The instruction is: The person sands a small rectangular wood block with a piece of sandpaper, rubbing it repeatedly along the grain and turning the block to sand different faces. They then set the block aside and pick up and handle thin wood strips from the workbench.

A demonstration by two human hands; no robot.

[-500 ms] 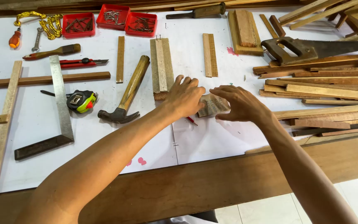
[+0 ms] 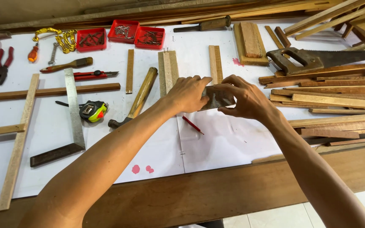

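Holding a small folded sheet of sandpaper point(image 2: 217, 98) between them, both hands meet near the middle of the white-covered bench point(image 2: 233, 143). The left hand point(image 2: 189, 93) grips the sheet's left edge, fingers curled over the top and thumb below. The right hand point(image 2: 246, 99) pinches the right side, fingertips on the upper edge, thumb underneath. The sheet sits just above the bench surface; whether it touches the bench I cannot tell.

A red pencil point(image 2: 192, 125) lies on the white cover just below the left hand. A hammer point(image 2: 137, 99) lies to the left of that hand, its wooden handle slanting up toward the far side. Two short wood strips point(image 2: 168, 67) lie side by side just beyond the left hand, and another strip point(image 2: 215, 63) lies beyond the sheet.

Further left are a tape measure point(image 2: 93, 111), a steel square point(image 2: 73, 112) with a dark stock, a utility knife point(image 2: 94, 75) and a long batten point(image 2: 49, 91). Three red trays point(image 2: 123, 33) of nails stand along the far edge. A handsaw point(image 2: 317, 59) rests on a pile of wood slats point(image 2: 339, 97) to the right of the right hand.
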